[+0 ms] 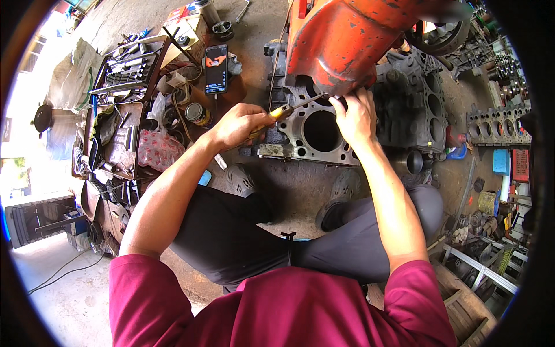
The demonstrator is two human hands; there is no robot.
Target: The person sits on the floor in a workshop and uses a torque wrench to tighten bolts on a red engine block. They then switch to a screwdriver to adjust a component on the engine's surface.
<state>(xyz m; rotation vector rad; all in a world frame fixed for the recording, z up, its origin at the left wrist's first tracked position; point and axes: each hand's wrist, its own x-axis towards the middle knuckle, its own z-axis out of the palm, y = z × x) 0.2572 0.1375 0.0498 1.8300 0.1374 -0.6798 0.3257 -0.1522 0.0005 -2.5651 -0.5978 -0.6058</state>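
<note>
While the person sits low on the workshop floor with knees spread, the single head view shows this:

Left hand (240, 124): fingers curled tight round the yellow handle of a screwdriver (292, 107); hand sits left of the engine block, wrist bent inward.

Screwdriver: lies nearly level, handle in the left hand, metal shaft running right and slightly up; tip ends at the lower edge of the orange housing, just beside the right hand's fingers.

Right hand (354, 115): fingers bent and pressed up against the underside of the orange housing (347, 40), over the top face of the block; whether it grips anything small cannot be told.

Engine block (315, 141): grey, dirty, standing on the floor between the person's feet; one large round cylinder bore shows open between the two hands.

Orange housing: big painted casting, chipped and worn, hanging over the block's far side.

Second block (416, 104): dark, with a row of bores, just right of the first.

Phone (216, 68): lies face up on the floor, screen lit, left of the block.

Tool tray (124, 72): open metal box with sockets and wrenches, further left, well apart from the hands.

Tin can (197, 113): near the left wrist.
</note>
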